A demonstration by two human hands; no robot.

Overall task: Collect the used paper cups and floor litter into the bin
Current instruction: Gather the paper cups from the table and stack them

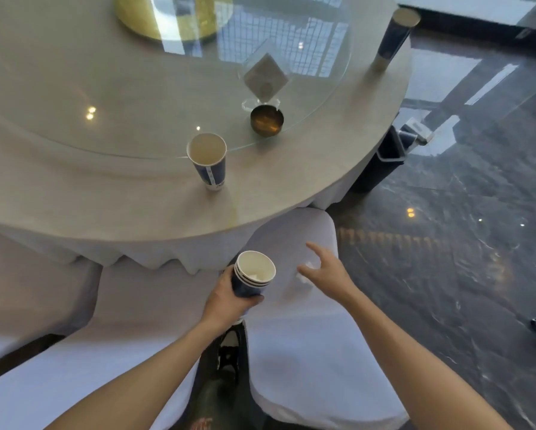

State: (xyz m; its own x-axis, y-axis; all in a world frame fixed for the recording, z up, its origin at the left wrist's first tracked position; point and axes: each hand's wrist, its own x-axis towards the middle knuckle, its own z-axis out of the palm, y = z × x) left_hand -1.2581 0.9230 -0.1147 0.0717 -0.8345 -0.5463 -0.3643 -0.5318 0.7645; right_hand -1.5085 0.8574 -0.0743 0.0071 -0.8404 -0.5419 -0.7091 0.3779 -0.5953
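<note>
Our left hand clamps the cup stack at lower centre; our right hand is spread open. Tilting could spill the stack's scraps.

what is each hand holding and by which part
The left hand grips a stack of nested paper cups around the lower side wall, rims tilted up. The right hand is open and holds nothing.

A: We see both bare forearms reaching forward, left hand wrapped around a stack of cups, thumb on the near side.

B: We agree. Right hand hangs free beside it, fingers spread, gripping nothing.
</note>
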